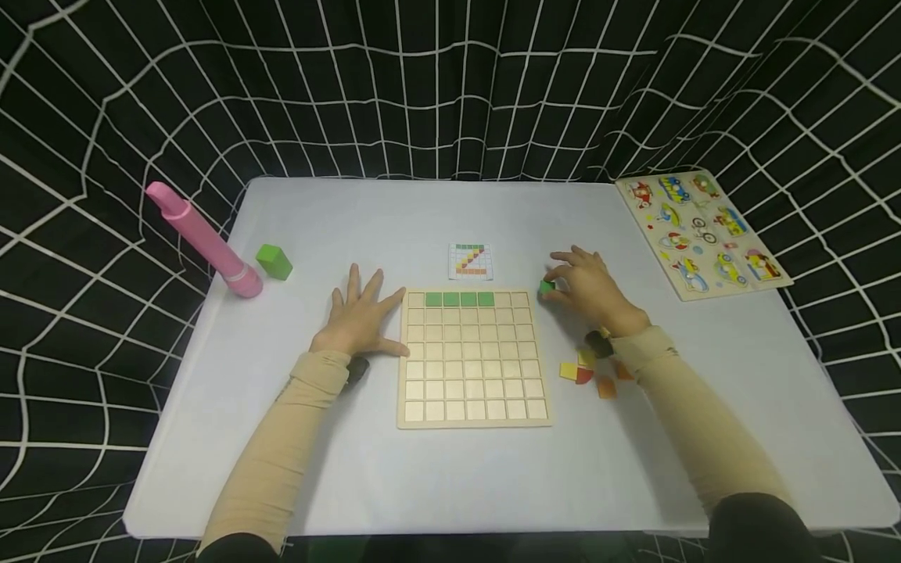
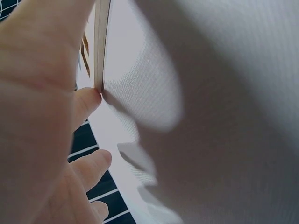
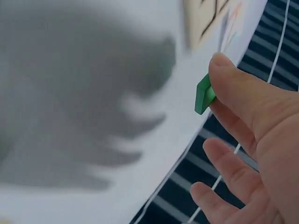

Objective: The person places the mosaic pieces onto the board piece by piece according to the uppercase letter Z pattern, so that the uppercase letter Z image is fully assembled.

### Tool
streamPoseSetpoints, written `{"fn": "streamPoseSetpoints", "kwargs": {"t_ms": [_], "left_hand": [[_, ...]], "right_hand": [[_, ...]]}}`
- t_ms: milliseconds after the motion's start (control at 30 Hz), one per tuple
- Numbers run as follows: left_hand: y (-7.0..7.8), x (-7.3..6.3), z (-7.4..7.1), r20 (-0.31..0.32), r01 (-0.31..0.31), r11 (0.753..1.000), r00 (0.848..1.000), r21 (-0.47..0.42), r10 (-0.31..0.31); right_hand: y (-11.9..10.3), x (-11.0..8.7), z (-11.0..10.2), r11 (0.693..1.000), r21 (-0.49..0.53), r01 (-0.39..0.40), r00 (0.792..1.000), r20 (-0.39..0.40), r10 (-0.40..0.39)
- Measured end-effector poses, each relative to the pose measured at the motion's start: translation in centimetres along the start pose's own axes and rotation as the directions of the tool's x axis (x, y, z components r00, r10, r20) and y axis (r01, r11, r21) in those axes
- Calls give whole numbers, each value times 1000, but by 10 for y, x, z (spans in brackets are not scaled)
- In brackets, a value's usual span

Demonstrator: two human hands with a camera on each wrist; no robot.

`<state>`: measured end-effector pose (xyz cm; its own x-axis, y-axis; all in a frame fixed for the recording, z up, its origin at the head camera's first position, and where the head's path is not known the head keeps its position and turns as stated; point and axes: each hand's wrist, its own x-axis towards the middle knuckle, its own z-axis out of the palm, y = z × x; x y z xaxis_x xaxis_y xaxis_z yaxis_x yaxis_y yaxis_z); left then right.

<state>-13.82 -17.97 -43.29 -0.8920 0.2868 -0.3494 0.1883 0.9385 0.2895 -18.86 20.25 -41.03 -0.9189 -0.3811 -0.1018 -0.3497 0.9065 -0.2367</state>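
A light wooden grid board (image 1: 474, 428) lies mid-table, with several green square tiles (image 1: 451, 299) side by side in its top row. My right hand (image 1: 594, 287) is just right of the board's upper corner and pinches a green tile (image 3: 203, 95) between thumb and index finger, the other fingers spread. My left hand (image 1: 357, 319) has its fingers spread at the board's left side; its thumb and index fingertip touch the edge. In the left wrist view a fingertip (image 2: 88, 103) meets the board's edge. Behind the board lies a small pattern card (image 1: 471, 261) with a coloured grid.
Yellow, red and orange tiles (image 1: 606, 388) lie loose below my right wrist. A pink cylinder (image 1: 211, 246) and a green block (image 1: 274, 262) stand at the left. A wooden picture puzzle (image 1: 704, 234) lies at the back right. Dark netted curtain (image 1: 422, 94) surrounds the table.
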Motion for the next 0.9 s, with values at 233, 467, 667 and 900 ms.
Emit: {"fn": "streamPoseSetpoints", "kwargs": {"t_ms": [233, 467, 667, 900], "left_hand": [[-1, -1, 1, -5, -10, 1000, 1000, -10, 10], [-1, -1, -2, 1, -12, 1000, 1000, -13, 12], [1, 0, -1, 13, -11, 1000, 1000, -10, 12], [0, 1, -3, 10, -9, 1000, 1000, 8, 9]], "right_hand": [[-37, 21, 17, 997, 4, 78, 994, 79, -78], [-47, 29, 23, 995, -7, 102, 989, 104, -101], [-46, 29, 27, 997, -21, 73, 994, 87, -71], [-43, 31, 26, 997, 24, 77, 995, 61, -79]]}}
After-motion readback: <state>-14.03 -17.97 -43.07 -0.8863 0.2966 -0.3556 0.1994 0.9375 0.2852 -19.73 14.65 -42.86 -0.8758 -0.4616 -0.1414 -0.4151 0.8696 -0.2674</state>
